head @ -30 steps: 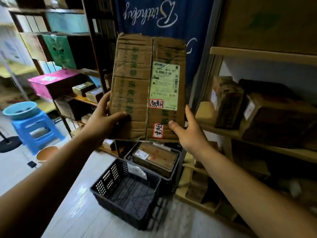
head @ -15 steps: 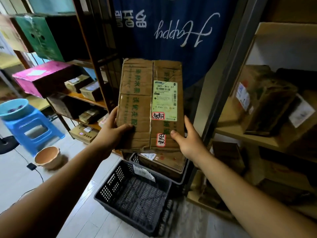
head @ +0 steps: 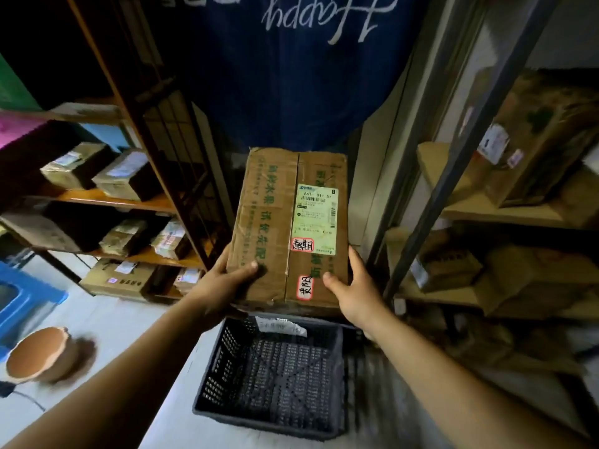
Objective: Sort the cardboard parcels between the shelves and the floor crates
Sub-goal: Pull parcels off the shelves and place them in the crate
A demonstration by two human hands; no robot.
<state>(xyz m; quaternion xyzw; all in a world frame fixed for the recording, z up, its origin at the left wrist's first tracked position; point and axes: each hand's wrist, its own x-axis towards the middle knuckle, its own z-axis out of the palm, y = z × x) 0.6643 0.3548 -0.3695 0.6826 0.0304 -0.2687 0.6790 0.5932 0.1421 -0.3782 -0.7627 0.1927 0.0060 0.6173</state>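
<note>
I hold a flat cardboard parcel (head: 269, 222) with green print, a pale shipping label and two red-edged stickers in front of me. My left hand (head: 223, 283) grips its lower left edge, thumb on the face. My right hand (head: 355, 286) grips its lower right edge, thumb on the face. The parcel hangs above the far end of a black plastic floor crate (head: 275, 377), which holds only a white slip. A second crate behind it is hidden by the parcel.
Wooden shelves with small parcels (head: 129, 179) stand at the left, and shelves with larger boxes (head: 531, 140) at the right behind a dark metal post (head: 453, 176). A blue banner (head: 291, 76) hangs behind. A clay bowl (head: 39, 354) and blue stool (head: 19, 303) sit on the floor left.
The parcel has come down from chest height toward the crates, still held in both hands. My view has tilted down and moved closer to the crate.
</note>
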